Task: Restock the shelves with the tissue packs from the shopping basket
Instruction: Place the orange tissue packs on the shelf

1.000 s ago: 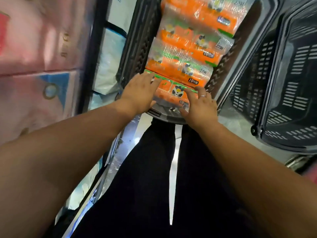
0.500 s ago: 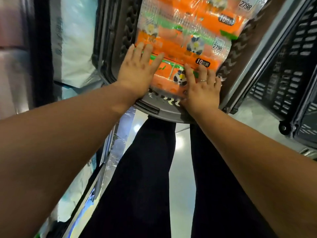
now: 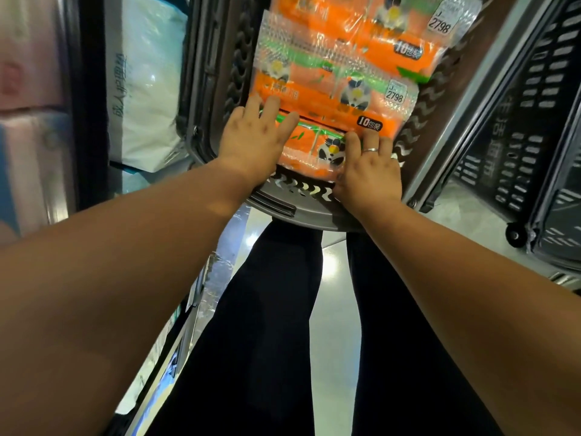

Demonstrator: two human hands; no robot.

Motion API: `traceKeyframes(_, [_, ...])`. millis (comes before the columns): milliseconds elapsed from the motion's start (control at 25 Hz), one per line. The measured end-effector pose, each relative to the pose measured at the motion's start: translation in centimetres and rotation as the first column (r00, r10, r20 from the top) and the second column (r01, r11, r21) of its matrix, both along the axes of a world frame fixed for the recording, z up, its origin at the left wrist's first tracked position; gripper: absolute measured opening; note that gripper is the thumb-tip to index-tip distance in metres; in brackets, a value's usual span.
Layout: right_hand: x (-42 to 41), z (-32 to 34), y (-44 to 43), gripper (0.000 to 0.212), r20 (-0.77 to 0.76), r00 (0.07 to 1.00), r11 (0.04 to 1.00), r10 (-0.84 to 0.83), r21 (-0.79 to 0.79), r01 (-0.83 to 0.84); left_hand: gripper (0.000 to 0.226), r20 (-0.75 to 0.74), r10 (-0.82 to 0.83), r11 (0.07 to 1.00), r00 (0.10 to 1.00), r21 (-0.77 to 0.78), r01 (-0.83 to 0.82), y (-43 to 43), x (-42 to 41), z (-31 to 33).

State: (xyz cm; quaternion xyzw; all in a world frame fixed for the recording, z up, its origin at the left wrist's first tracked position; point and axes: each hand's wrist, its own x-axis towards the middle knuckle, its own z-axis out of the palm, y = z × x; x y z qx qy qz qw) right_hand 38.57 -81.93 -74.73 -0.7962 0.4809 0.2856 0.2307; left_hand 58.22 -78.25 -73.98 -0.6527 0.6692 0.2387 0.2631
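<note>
Several orange tissue packs with a panda print lie in a row in the grey shopping basket (image 3: 284, 207). My left hand (image 3: 251, 143) lies flat on the left end of the nearest tissue pack (image 3: 309, 146), its straight fingers reaching onto the second pack (image 3: 317, 89). My right hand (image 3: 367, 171) grips the right end of the nearest pack, fingers curled over its far edge and thumb on its near side. A third pack (image 3: 361, 29) lies further back.
The shelf unit on the left holds white bagged goods (image 3: 144, 89) and pink packs (image 3: 28, 58). A second dark basket (image 3: 540, 121) stands on the right. My black-clad legs (image 3: 273, 325) stand on the shiny floor below the basket.
Both hands have slid further onto the nearest pack. The right hand's fingers have curled over its far edge, and the basket has come closer in view.
</note>
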Motion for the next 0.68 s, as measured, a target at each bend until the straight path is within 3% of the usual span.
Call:
traceKeyframes(160, [0.2, -0.1, 0.0, 0.077, -0.054, 0.998, 0.999, 0.037, 0.032, -0.035, 0.081, 0.003, 0.037, 0.999, 0.999, 0.018, -0.037, -0.1, -0.3, 0.0])
traceKeyframes(360, [0.2, -2.1, 0.4, 0.063, -0.066, 0.996, 0.998, 0.063, -0.011, -0.064, 0.077, 0.028, 0.072, 0.997, 0.997, 0.036, -0.073, 0.4, -1.1, -1.9])
traceKeyframes(520, [0.4, -2.0, 0.2, 0.062, -0.066, 0.996, 0.998, 0.055, -0.024, -0.057, 0.069, 0.004, 0.081, 0.996, 0.997, -0.037, -0.08, 0.2, -0.9, -1.7])
traceKeyframes(680, [0.4, -0.7, -0.2, 0.063, -0.064, 0.997, 0.999, 0.031, -0.008, -0.032, 0.074, -0.012, 0.077, 0.997, 0.997, -0.012, -0.077, -0.4, -0.7, -0.4])
